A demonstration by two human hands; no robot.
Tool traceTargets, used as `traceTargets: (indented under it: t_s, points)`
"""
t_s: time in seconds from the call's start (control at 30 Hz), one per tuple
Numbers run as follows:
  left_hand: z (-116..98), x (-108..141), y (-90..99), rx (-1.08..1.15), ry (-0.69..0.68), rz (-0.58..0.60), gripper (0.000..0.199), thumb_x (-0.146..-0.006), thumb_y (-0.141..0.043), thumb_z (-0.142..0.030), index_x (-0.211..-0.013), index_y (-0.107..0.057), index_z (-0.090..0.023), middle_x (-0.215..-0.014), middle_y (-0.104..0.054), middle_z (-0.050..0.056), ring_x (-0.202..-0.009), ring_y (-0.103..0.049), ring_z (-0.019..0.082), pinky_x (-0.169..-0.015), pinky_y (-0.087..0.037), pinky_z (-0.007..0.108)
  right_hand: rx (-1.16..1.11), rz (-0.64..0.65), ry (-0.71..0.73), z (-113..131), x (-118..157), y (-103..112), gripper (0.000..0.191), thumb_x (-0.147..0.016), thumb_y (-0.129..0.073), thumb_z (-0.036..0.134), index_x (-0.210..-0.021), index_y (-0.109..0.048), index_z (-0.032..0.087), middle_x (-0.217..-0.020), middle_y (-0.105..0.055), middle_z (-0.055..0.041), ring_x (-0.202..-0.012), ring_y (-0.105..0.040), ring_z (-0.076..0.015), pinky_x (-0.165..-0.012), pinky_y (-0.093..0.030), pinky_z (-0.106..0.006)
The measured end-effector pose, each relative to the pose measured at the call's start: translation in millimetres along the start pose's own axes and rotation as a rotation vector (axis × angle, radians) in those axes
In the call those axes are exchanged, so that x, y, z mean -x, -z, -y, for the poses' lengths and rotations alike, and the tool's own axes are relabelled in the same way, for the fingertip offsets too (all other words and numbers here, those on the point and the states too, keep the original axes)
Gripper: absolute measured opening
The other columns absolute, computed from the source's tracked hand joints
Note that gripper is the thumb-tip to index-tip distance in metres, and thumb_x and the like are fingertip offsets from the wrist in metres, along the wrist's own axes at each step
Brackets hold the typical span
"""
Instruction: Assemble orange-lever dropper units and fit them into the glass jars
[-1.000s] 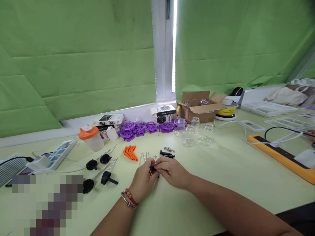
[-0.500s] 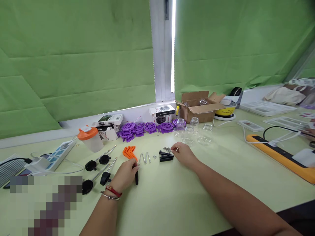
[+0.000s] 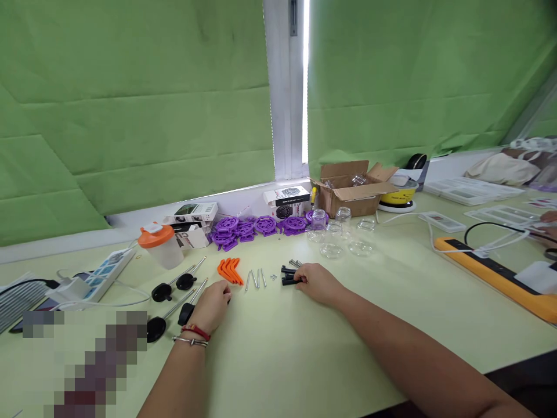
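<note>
My left hand (image 3: 213, 305) is closed low over the table, left of the metal rods. A dark tip of a black tube shows at its fingertips; the rest is hidden by the hand. With fingers pinched, my right hand (image 3: 319, 283) grips the end of one of the black tubes (image 3: 288, 278), which lie side by side. Small coil springs (image 3: 295, 263) lie just behind them. Between the hands are several metal rods (image 3: 255, 280), tiny metal pieces (image 3: 273, 277) and a row of orange angled parts (image 3: 230, 271).
Black round-ended parts with metal rods (image 3: 162, 292) lie at left, near a shaker bottle (image 3: 161, 247). Purple wheel-like parts (image 3: 265, 225), clear jars (image 3: 333, 238) and a cardboard box (image 3: 350, 200) stand behind. At right are an orange-black power strip (image 3: 491, 278) and another person's hand (image 3: 549, 217).
My left hand has moved left and turned, so the black tube in it is mostly hidden. My right hand has come from the springs down to the black tubes.
</note>
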State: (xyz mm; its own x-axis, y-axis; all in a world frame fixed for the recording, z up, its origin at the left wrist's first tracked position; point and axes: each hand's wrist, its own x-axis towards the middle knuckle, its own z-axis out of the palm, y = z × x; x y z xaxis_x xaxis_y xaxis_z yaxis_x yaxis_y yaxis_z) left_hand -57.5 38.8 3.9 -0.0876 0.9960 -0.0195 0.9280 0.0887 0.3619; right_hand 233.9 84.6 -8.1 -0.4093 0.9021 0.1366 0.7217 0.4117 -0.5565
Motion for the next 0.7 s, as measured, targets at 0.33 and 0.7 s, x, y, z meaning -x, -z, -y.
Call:
traceTargets:
  t_s: [0.33, 0.7]
  points:
    - [-0.9, 3.1, 6.3, -0.119, 0.079, -0.035, 0.014, -0.079, -0.050, -0.026, -0.068, -0.054, -0.021, -0.075, -0.065, 0.007, -0.071, -0.058, 0.023, -0.056, -0.033, 0.028, 0.021, 0.037, -0.073, 8.0, 2.8, 5.1, 0.014, -0.068, -0.071, 0.025, -0.081, -0.070, 0.022, -0.075, -0.065, -0.0025, -0.065, -0.056, -0.0166, -0.053, -0.032, -0.024]
    - [-35.1, 12.0, 2.7, -0.008, -0.204, -0.243, 0.016, -0.086, -0.045, -0.029, -0.084, -0.057, -0.020, -0.093, -0.062, 0.009, -0.092, -0.056, 0.024, -0.080, -0.042, 0.035, -0.185, 0.095, -0.075, -0.5, 1.6, -5.1, 0.006, -0.069, -0.068, 0.020, -0.074, -0.066, 0.018, -0.069, -0.061, -0.0014, -0.058, -0.051, -0.0128, -0.050, -0.033, -0.023]
